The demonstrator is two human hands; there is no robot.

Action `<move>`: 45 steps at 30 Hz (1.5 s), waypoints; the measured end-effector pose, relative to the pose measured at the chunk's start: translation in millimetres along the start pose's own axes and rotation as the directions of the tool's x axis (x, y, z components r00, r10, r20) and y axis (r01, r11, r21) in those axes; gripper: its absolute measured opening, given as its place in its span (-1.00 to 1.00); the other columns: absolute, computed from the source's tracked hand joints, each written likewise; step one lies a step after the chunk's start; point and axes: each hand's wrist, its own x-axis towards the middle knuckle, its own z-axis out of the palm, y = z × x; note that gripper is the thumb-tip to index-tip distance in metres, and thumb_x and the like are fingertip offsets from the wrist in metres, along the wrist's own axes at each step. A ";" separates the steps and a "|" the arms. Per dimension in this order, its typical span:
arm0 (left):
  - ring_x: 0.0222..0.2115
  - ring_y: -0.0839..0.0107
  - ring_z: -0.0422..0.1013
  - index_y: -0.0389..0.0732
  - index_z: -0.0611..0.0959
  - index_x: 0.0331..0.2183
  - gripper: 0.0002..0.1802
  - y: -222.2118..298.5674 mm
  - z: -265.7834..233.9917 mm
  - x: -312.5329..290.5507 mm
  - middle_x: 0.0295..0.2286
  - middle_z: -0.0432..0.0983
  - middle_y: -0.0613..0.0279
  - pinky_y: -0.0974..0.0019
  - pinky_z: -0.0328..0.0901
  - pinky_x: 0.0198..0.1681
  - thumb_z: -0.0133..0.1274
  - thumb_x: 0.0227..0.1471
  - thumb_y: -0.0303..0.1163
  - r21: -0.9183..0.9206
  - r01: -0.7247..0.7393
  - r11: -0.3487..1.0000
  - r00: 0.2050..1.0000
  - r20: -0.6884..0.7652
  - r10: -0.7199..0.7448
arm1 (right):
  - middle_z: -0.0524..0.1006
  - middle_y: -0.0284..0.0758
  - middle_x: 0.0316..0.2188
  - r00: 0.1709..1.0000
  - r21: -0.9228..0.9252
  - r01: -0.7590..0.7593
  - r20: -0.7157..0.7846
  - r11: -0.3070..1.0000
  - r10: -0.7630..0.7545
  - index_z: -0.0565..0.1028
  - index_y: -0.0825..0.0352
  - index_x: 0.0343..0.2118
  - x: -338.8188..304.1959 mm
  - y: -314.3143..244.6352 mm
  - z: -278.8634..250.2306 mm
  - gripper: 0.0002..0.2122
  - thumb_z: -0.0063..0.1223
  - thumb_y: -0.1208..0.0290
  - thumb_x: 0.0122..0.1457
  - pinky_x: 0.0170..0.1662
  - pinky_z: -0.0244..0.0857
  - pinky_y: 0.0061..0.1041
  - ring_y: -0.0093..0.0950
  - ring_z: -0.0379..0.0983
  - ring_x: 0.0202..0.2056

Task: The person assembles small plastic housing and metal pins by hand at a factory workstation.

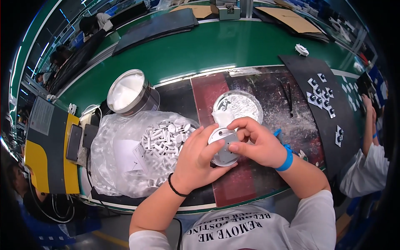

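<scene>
My left hand [192, 160] grips a round, pale metal-looking disc [225, 158] with small holes in its face, thumb across the front and fingers around the rim. My right hand [263, 146] is at the disc's right side, its thumb and fingers closed together against it. Whether a small piece sits between those fingertips is hidden. Just beyond both hands lies a shallow round dish [249, 109] smeared with white paste. Left of my left hand, an open clear plastic bag [109, 143] holds many small white stemmed parts [164, 139].
An open tin [156, 100] with a white lining stands behind the bag. A yellow and grey machine [48, 146] is at the left. Small white-and-black parts [320, 96] lie on a black mat [302, 68] at the right. A co-worker's arm [368, 125] shows at the far right.
</scene>
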 end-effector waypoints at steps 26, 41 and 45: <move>-0.13 0.09 0.35 0.20 0.24 0.02 -0.02 3.1 -5.9 -2.0 -0.20 0.41 0.00 -0.15 0.05 0.02 0.39 -0.51 -0.23 -0.004 -0.129 0.992 0.991 -0.020 0.129 | 0.33 -0.26 -0.12 0.995 0.201 -0.002 0.100 0.980 -0.019 0.08 0.40 0.08 -11.7 4.8 11.3 -0.53 -0.10 0.35 0.17 -0.11 0.26 -0.56 -0.55 0.29 -0.13; -0.20 0.08 0.39 0.20 0.18 0.04 0.02 6.2 -5.7 0.5 -0.23 0.42 -0.01 -0.17 0.10 -0.03 0.38 -0.50 -0.18 0.105 -0.142 0.984 0.989 -0.031 0.146 | 0.31 -0.28 -0.11 0.994 0.282 -0.003 0.108 0.959 -0.028 0.08 0.40 0.09 -8.4 10.9 10.2 -0.57 -0.17 0.36 0.21 -0.08 0.22 -0.56 -0.55 0.26 -0.10; -0.20 0.08 0.39 0.20 0.18 0.04 0.02 7.2 -4.9 -1.0 -0.23 0.42 0.00 -0.18 0.08 -0.01 0.38 -0.50 -0.16 0.122 -0.137 0.983 0.989 -0.041 0.143 | 0.32 -0.28 -0.12 0.994 0.281 0.021 0.098 0.959 -0.050 0.10 0.40 0.08 -8.8 9.9 12.3 -0.59 -0.20 0.36 0.22 -0.09 0.23 -0.57 -0.57 0.28 -0.12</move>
